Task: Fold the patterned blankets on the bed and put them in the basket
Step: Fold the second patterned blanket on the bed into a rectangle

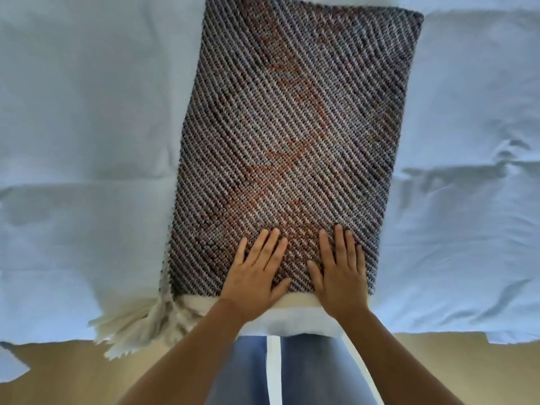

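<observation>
Your left hand [257,270] and right hand [340,273] flat, fingers straight, pressing near end of folded patterned blanket [292,135]; blanket lies on bed [87,141]; cream fringe [140,323] at its near-left corner

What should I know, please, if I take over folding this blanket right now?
Left hand and right hand: both open, pressing flat on the near end of the patterned blanket.
The blanket lies on the bed as a long rectangle, apparently already folded; its fringe hangs off the near edge.
Left: fold it shorter, then put it in the basket, which is not in view.
</observation>
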